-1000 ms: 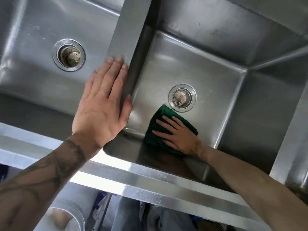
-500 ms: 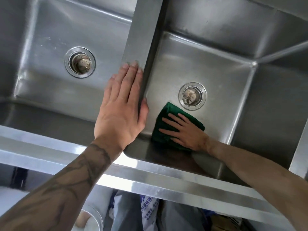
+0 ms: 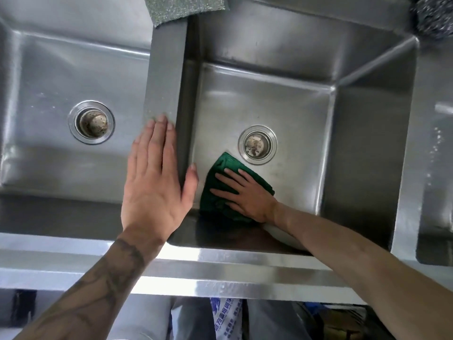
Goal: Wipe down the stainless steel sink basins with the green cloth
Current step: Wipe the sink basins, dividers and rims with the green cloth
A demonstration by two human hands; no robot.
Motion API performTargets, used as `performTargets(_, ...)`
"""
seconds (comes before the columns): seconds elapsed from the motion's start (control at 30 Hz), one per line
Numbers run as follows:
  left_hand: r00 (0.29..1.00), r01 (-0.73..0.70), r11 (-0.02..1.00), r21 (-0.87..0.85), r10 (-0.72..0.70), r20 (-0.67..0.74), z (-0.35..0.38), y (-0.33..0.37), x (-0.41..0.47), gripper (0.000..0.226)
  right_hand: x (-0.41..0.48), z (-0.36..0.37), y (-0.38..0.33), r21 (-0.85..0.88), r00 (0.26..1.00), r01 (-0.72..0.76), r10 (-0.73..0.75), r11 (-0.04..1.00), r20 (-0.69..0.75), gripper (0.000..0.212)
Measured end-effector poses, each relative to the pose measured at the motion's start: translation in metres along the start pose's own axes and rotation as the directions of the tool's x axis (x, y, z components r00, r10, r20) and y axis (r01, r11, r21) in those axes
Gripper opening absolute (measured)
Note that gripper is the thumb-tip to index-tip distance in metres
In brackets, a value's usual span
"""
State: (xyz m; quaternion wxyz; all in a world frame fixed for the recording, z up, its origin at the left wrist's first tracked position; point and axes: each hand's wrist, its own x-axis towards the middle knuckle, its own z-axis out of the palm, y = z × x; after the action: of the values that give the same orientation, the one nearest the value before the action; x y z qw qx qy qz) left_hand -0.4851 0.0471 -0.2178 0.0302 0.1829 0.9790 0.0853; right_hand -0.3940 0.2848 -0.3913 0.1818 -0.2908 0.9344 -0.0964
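A folded green cloth [image 3: 217, 176] lies on the floor of the middle sink basin [image 3: 294, 114], near its front left corner and just below the round drain [image 3: 257, 144]. My right hand [image 3: 247, 195] presses flat on the cloth with straight, spread fingers. My left hand [image 3: 157, 177] rests flat on the steel divider [image 3: 166, 77] between the middle basin and the left basin [image 3: 61, 74], its thumb hanging over the divider's right edge.
The left basin has its own drain [image 3: 92, 122]. A grey scouring pad [image 3: 186, 8] lies at the divider's far end, and a dark scrubber [image 3: 435, 14] sits at the top right. A third basin [image 3: 438, 168] shows at the right edge. The sink's front rim [image 3: 220, 273] runs below.
The view has shifted back and upward, revealing the scouring pad and the third basin. Both hands keep their places: left on the divider, right on the cloth near the drain.
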Motion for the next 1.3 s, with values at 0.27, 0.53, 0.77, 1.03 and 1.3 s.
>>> performTargets(0.27,0.999,-0.046,0.993,0.109,0.047,-0.01,0.009,0.003,0.001,0.078,0.055,0.007,-0.03,0.111,0.983,-0.069,0.086,0.991,-0.159,0.059)
performTargets(0.53,0.998,-0.067,0.986,0.15,0.068,-0.002,0.004,0.001,0.001,0.073,-0.03,0.026,0.033,-0.06,0.995,0.084,-0.087,0.995,-0.051,0.061)
performTargets(0.77,0.997,-0.074,0.99,0.117,0.074,-0.002,0.003,-0.003,0.002,0.072,0.021,0.02,0.02,-0.002,0.993,0.071,-0.071,0.997,-0.09,0.056)
performTargets(1.03,0.999,-0.018,0.993,0.113,0.023,-0.038,0.01,-0.003,0.001,0.074,-0.079,0.023,0.079,-0.093,0.999,0.047,-0.044,0.995,0.025,0.059)
performTargets(1.3,0.996,0.071,0.986,0.152,-0.063,-0.06,0.013,0.016,-0.019,0.078,-0.032,0.019,0.052,-0.013,0.998,-0.035,0.035,0.999,-0.049,0.056)
